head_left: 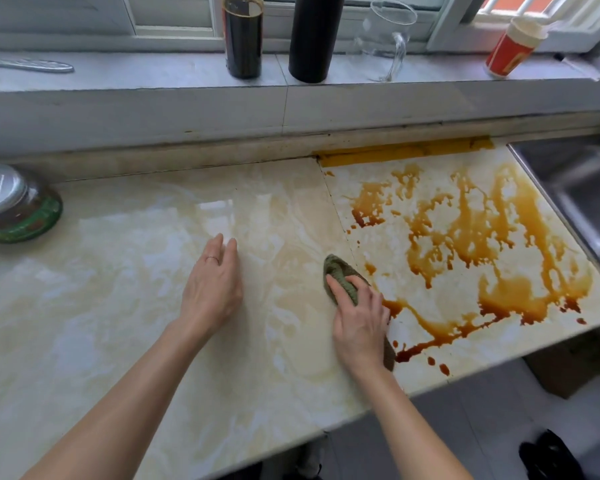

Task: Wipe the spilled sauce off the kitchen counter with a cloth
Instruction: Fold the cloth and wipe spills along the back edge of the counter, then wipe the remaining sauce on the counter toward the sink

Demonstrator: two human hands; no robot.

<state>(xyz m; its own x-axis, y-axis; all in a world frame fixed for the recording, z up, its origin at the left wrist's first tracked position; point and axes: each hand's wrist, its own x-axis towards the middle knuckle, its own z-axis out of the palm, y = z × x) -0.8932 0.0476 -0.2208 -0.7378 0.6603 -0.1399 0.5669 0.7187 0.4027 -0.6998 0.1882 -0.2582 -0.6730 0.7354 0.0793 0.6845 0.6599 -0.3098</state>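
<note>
head view, only one there is.

cloth (340,271): green, bunched into a long wad, lying on the counter (153,306) roughly mid-width, closer to the front edge than the back. its long axis runs front-to-back, tilted a bit, far tip leaning left and near tail poking out under the wrist.

right hand (359,320): on top of the cloth, fingers curled over it, thumb on its left side, pressing it down. that's a hold, not a flat palm.

left hand (212,285): flat on bare counter, well left of the cloth, fingers straight and close together, holding nothing. looks like bracing.

sauce (482,237): brown-orange, all to the right of the cloth. it spreads over the right part of the counter from the back edge to the front edge and out to the sink (575,188) edge. the nearest tongue sits just beside the right hand's knuckles, touching or nearly, can't tell which. a few drops lie close to the front edge.

judgement: most of the wiping is ahead. the spill lies rightward of the fingers, so the stroke goes right with the cloth broadside to it. the right hand is the nearer one by far. risks: pushing sauce over the front edge, and the wad soaking through fast.

also there: a jar (18,206) at the left edge.
</note>
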